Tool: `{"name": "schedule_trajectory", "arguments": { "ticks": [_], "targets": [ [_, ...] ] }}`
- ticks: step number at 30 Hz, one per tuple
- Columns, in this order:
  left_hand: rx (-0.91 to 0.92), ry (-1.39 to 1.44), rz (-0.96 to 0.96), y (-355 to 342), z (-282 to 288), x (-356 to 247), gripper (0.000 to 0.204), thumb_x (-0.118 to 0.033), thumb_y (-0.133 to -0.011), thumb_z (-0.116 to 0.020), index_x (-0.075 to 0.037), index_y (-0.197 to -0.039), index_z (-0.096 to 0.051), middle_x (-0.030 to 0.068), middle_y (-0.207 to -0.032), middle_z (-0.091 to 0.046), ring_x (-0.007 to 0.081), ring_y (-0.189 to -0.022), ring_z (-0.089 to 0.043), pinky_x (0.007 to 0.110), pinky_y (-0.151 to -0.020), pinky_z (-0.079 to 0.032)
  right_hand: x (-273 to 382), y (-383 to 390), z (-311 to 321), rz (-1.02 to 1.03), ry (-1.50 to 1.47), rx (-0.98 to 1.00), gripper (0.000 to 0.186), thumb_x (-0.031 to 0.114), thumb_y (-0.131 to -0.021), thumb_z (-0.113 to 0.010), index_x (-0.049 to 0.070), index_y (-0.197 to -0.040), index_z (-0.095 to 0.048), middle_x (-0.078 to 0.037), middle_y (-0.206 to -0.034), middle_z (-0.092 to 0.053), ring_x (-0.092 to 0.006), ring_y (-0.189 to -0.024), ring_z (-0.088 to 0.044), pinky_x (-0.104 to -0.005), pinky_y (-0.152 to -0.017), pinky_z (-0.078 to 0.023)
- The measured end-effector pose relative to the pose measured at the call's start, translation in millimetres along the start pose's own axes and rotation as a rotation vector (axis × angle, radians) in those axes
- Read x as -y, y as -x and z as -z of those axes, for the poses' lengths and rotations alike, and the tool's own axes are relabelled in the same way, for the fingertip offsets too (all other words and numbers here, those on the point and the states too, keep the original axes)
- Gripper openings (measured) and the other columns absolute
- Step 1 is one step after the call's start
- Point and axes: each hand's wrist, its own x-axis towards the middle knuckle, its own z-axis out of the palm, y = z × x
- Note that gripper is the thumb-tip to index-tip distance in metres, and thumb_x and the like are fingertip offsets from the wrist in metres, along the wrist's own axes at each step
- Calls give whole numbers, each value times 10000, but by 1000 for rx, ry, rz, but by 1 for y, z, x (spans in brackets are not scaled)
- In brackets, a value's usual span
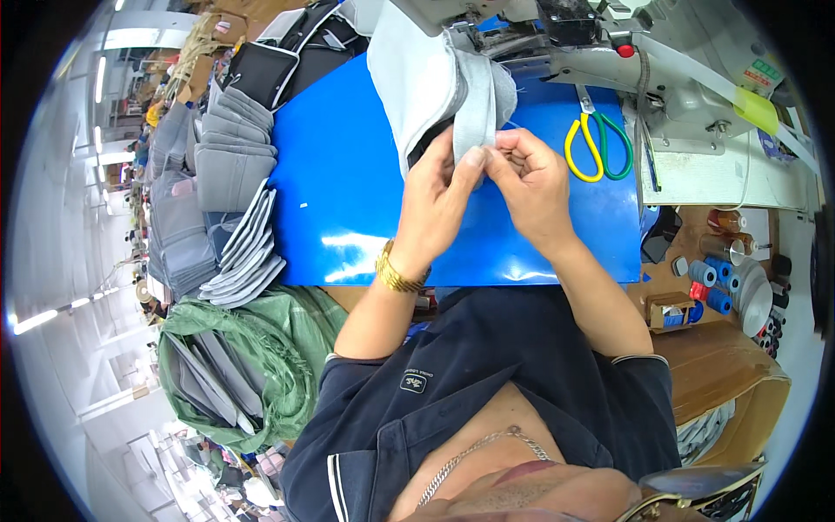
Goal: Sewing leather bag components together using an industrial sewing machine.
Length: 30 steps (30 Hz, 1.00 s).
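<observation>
Both hands meet at the lower end of a grey fabric strip (pixel 475 100), which runs along the edge of a light grey fabric piece (pixel 409 74). My left hand (pixel 437 202) is closed on the piece's edge, its thumb pressed on the strip's left side. My right hand (pixel 532 184) pinches the strip's end from the right, and the thumbs nearly touch. A dark lining shows in the gap beside the left fingers. The fabric's far end passes under the sewing machine (pixel 570 30); the needle area is hard to make out.
Scissors (pixel 598 148) with yellow and green handles lie right of my right hand on the blue tabletop (pixel 339 191). Stacks of grey fabric pieces (pixel 235 157) stand at the left, above a green sack (pixel 291 348). Thread spools (pixel 718 274) and a cardboard box (pixel 731 374) are at the right.
</observation>
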Motion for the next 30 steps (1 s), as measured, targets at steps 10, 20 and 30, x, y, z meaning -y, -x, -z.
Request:
{"name": "schedule_trajectory", "arguments": {
  "ticks": [10, 20, 30],
  "targets": [
    [-20, -156, 13, -38, 1, -22, 448, -84, -807, -746, 45, -1179, -532, 65, -774, -651, 77, -642, -563, 249, -574, -440, 10, -23, 16, 37, 317, -18, 204, 186, -808, -743, -2, -762, -679, -115, -627, -668, -155, -527, -630, -288, -499, -476],
    [175, -556, -227, -50, 8, -55, 278, -74, -852, -643, -76, -1119, -566, 136, -823, -620, 278, -697, -605, 365, -593, -474, 20, -44, 12, 41, 463, -111, 314, 207, -803, -706, 14, -604, -560, -127, -520, -559, -237, -428, -537, -356, -434, -379],
    [135, -1028, -651, -61, 20, -51, 306, -3, -779, -629, -97, -1070, -644, 95, -968, -561, 284, -800, -572, 370, -660, -491, 12, -55, 11, 10, 219, 140, 307, 221, -836, -657, 6, -620, -623, -98, -539, -595, -158, -467, -552, -310, -463, -398]
  ]
}}
